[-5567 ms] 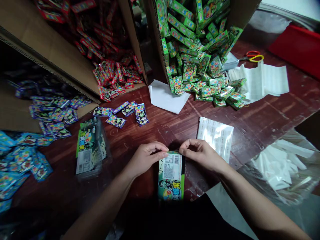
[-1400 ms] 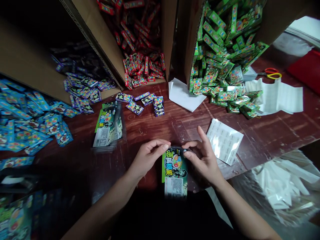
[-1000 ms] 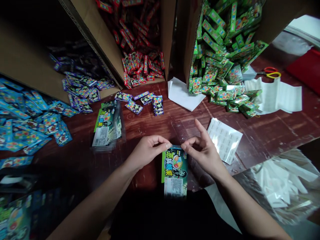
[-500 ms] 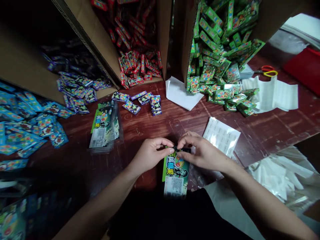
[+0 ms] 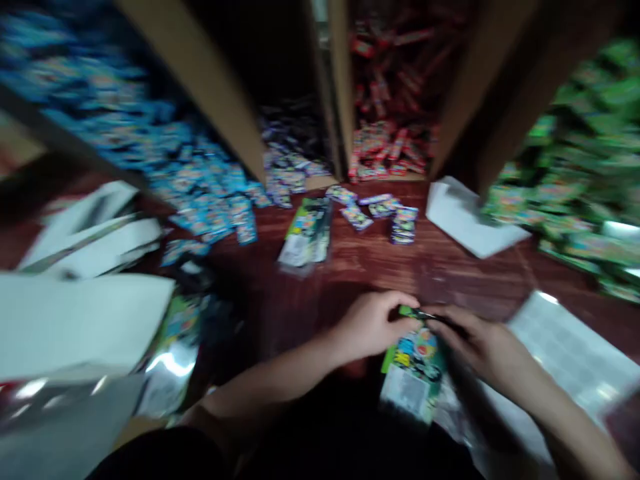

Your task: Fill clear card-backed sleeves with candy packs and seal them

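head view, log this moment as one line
left hand: pinches pack's far edge | right hand: same edge, grip unclear | purple packets: loose on table | view: blurred

The held packet (image 5: 414,370) looks plastic, the tabletop (image 5: 363,263) grained wood, the boxes (image 5: 197,77) matt cardboard.

Sachets (image 5: 356,217) lie beyond the held packet (image 5: 417,360), right of the packet stack (image 5: 303,233).

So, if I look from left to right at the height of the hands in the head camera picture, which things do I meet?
White paper, glossy pack, left hand, green printed pack, right hand, shiny white sheet.
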{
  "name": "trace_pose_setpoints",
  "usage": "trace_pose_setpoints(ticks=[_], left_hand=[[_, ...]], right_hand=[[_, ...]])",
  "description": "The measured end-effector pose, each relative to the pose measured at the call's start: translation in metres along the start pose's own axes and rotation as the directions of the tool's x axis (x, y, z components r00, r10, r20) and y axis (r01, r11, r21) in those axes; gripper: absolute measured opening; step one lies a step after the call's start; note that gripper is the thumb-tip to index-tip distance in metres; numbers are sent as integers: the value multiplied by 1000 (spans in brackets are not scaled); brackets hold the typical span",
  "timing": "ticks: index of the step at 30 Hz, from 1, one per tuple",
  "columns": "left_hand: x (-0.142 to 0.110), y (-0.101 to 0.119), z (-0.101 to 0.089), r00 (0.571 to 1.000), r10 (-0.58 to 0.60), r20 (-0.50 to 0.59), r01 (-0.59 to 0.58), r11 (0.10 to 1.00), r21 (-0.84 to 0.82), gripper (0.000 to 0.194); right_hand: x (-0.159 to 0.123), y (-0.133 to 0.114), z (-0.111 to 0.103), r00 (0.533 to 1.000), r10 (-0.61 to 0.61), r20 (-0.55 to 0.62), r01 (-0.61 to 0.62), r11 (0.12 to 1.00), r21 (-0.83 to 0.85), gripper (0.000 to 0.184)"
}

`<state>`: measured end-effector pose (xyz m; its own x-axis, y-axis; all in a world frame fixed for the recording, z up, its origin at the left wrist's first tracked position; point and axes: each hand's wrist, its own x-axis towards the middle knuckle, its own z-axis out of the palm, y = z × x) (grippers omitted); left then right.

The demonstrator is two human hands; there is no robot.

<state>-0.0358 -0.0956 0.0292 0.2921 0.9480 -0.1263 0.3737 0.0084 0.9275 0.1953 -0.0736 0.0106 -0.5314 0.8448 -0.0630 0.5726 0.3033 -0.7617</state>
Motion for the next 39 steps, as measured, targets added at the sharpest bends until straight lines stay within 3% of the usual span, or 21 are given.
trace_pose_setpoints(ticks=[3, 5, 9, 11, 13, 15, 17, 19, 21, 23, 25, 26, 27, 28, 30, 31, 32, 34, 36, 39], left_hand=[[-33, 11, -8, 981, 12, -196, 50, 951, 305, 105], [-56, 15, -19, 938, -14, -347, 187, 862, 470, 129], [-116, 13, -67, 826, 39, -562, 422, 618, 663, 99], [-152, 4, -104, 764, 50, -643, 537, 503, 677, 94], [-184, -12, -143, 661, -9, -751, 706, 349, 617, 93], [-207, -33, -176, 577, -125, -807, 810, 212, 546, 93], [-218, -52, -196, 538, -242, -808, 843, 156, 515, 94], [-217, -60, -200, 528, -253, -811, 849, 171, 500, 96], [-206, -55, -190, 530, -111, -841, 830, 273, 487, 101], [-184, -41, -172, 534, 38, -845, 722, 501, 478, 100], [-152, -27, -152, 565, -37, -824, 497, 813, 304, 88], [-134, -23, -142, 609, -179, -773, 377, 923, 82, 80], [-114, -20, -133, 649, -339, -681, 279, 939, -202, 74], [-95, -20, -125, 700, -468, -540, 219, 860, -461, 70], [-60, -23, -108, 788, -544, -289, 199, 669, -716, 60], [-46, -25, -100, 828, -518, -217, 200, 633, -748, 54], [-34, -26, -91, 865, -468, -180, 195, 645, -739, 49], [-17, -26, -71, 935, -330, -131, 166, 733, -660, 44], [-7, -21, -53, 977, -203, -61, 139, 831, -539, 41], [2, -11, -33, 995, -92, 47, 103, 929, -356, 39]], right_hand=[[47, -18, 22, 999, 3, -32, 1, 989, 145, 30], [79, -58, 45, 999, -33, -19, 36, 971, 235, 27], [122, -147, 91, 959, -258, 121, 219, 938, 269, 29], [142, -168, 114, 918, -366, 150, 341, 924, 171, 40], [165, -166, 136, 917, -384, 111, 390, 920, -42, 71], [184, -149, 157, 934, -343, 100, 357, 897, -262, 98], [193, -128, 172, 923, -360, 132, 383, 853, -353, 93], [191, -111, 178, 901, -407, 147, 432, 823, -368, 66], [177, -101, 173, 885, -447, 134, 463, 808, -365, 39], [154, -96, 160, 883, -459, 101, 462, 808, -367, 33], [125, -93, 140, 870, -493, 22, 467, 808, -358, 33], [109, -91, 129, 838, -544, -27, 504, 792, -344, 30], [92, -89, 117, 788, -613, -60, 565, 757, -327, 29], [75, -87, 106, 723, -687, -68, 639, 704, -311, 29], [46, -82, 85, 621, -784, 5, 754, 596, -275, 33], [35, -79, 75, 608, -791, 69, 777, 575, -258, 38], [27, -76, 66, 622, -774, 119, 774, 584, -245, 44], [21, -69, 48, 727, -679, 105, 678, 686, -264, 58], [27, -61, 32, 852, -518, -70, 473, 821, -318, 60], [41, -48, 12, 914, -292, -280, 193, 923, -333, 47]])
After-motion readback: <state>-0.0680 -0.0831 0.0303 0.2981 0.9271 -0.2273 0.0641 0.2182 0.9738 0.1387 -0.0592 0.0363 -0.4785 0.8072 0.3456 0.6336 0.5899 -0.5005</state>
